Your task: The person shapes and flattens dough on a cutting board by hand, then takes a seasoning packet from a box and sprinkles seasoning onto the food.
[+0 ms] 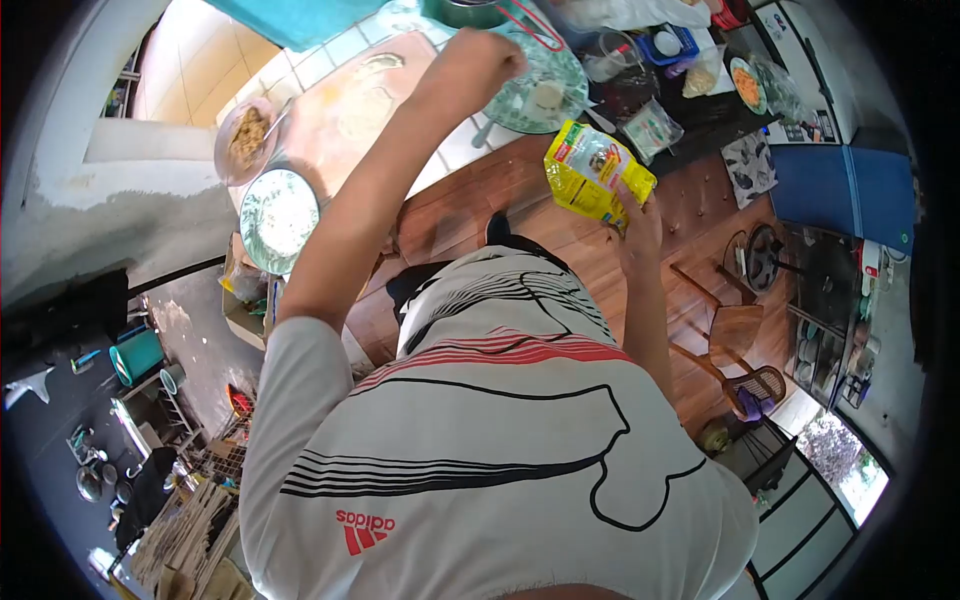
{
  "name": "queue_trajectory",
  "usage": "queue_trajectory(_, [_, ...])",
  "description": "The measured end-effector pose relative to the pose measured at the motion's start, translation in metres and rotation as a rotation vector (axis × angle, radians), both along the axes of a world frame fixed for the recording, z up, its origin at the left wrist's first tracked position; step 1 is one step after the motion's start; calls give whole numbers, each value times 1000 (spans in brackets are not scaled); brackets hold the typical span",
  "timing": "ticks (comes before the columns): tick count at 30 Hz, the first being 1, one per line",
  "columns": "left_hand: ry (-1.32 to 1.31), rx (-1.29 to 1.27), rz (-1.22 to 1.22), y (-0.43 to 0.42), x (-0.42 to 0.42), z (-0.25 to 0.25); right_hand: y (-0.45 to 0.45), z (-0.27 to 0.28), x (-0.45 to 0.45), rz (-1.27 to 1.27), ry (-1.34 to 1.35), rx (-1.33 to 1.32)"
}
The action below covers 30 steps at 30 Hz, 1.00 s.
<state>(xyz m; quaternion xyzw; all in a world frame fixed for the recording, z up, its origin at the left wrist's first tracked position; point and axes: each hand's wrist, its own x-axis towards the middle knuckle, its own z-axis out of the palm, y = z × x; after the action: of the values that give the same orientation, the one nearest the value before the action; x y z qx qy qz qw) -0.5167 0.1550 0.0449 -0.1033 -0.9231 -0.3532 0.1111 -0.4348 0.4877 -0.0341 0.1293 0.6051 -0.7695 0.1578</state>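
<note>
On the right, my right hand [640, 225] grips the lower edge of a yellow packet [598, 172] with printed pictures, beside the counter's edge. My left hand [478, 72] is over a green-patterned plate [530, 110], its fingers bent together; whatever they hold, if anything, is hidden. A small pale lump [547, 96] lies on that plate, and a spoon [483, 133] rests at its near edge. Behind my left hand is a pot [470, 12]. Left of my forearm lies a pinkish board [340, 110] with pale, flat pieces on it.
At the left are a bowl of brown food [246, 140] with a spoon and a patterned plate of white powder [279, 220]. A clear cup [608, 62], a small packet [651, 130] and a blue container [668, 45] stand at the right. A wooden chair [735, 335] is further right.
</note>
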Motion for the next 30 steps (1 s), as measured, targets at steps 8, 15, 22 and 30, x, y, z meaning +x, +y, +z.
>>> queue_trajectory(8, [164,-150,-197,56,-75,35,55,-13,-5,-118,-17,-43])
queue_trajectory(15, [-52,-182,-157,69,-89,53,68,-20,-13,-156,-54,-23])
queue_trajectory(22, [15,-252,-190,70,-86,52,70,-20,-22,-158,-43,-25])
queue_trajectory(30, [27,-260,-149,72,-90,46,65,-23,-24,-178,-46,-53])
